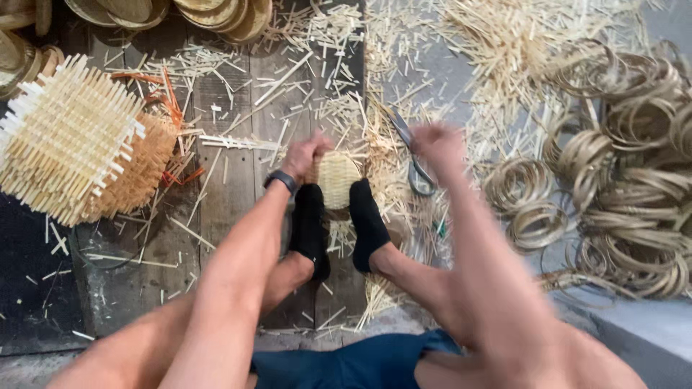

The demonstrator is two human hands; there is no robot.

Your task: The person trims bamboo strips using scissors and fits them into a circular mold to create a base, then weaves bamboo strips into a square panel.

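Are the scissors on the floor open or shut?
Cannot tell: the scissors lie by the blurred right hand, which hides part of them.

Light: soft, even daylight; brighter at the upper right of the frame, dimmer at the lower left
Shadows: faint and short, no hard edges
Glare: none strong; pale straw scraps (504, 36) look slightly washed out
Blur: right hand (438, 146) and forearm smeared by motion; left hand (303, 155) mildly soft
Focus: woven stack (68, 137) at left fairly sharp
Distortion: wide-angle stretch at the bottom edge; limbs loom large
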